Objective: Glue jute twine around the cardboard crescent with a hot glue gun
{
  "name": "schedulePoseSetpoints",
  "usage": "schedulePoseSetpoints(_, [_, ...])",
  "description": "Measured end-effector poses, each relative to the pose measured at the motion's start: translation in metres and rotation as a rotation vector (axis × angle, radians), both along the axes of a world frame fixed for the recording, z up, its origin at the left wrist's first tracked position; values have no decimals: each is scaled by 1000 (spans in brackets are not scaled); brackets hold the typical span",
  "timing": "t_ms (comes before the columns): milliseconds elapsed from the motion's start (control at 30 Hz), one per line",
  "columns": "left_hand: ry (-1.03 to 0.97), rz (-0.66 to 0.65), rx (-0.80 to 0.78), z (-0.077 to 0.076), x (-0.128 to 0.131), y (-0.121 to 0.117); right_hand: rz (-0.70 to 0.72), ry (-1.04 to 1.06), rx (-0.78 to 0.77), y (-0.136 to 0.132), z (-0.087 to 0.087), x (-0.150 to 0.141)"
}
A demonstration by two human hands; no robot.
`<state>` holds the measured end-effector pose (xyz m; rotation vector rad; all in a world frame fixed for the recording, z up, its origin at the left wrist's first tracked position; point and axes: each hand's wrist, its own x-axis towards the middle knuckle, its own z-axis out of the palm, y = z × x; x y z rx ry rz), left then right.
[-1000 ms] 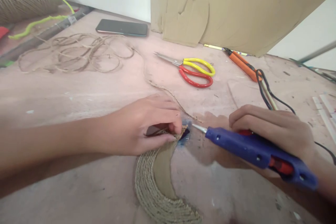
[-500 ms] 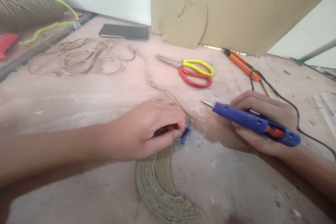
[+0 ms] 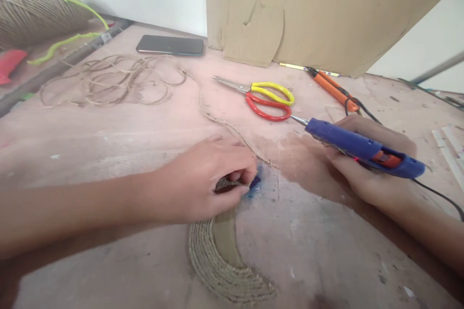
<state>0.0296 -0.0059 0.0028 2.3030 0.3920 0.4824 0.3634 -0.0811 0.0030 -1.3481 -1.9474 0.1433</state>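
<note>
A cardboard crescent (image 3: 226, 239), its outer side covered with rows of twine, lies on the table. My left hand (image 3: 213, 174) is closed over its upper end, thumb and fingertips pinched together; the end itself is partly hidden beneath the fingers. From the loose coil of twine (image 3: 123, 79), one strand runs across the table to a spot just right of these fingers. My right hand (image 3: 373, 149) grips a blue glue gun (image 3: 358, 147), held above the table, its metal nozzle pointing left near the red handle of the scissors (image 3: 268, 101). A small red light glows on the gun's side.
Behind the coil lies a dark phone (image 3: 169, 45). A large cardboard sheet (image 3: 326, 14) stands at the back, with an orange tool (image 3: 335, 91) and a pencil (image 3: 293, 66) before it. A twine spool (image 3: 39, 17) sits far left. White strips (image 3: 449, 152) lie at right.
My right hand has moved the glue gun up and to the right, away from the crescent. My left hand stays at the crescent's upper end, with only slight finger movement.
</note>
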Motion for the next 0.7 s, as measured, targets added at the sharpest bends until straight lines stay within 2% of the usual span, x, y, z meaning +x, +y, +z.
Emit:
schedulePoseSetpoints(267, [83,-68,-95,12,-4,4,6,36,-46,2,1,-3])
schedulePoseSetpoints(700, [73,-92,-99,9,-9,8,32,9,-36,4,1,-2])
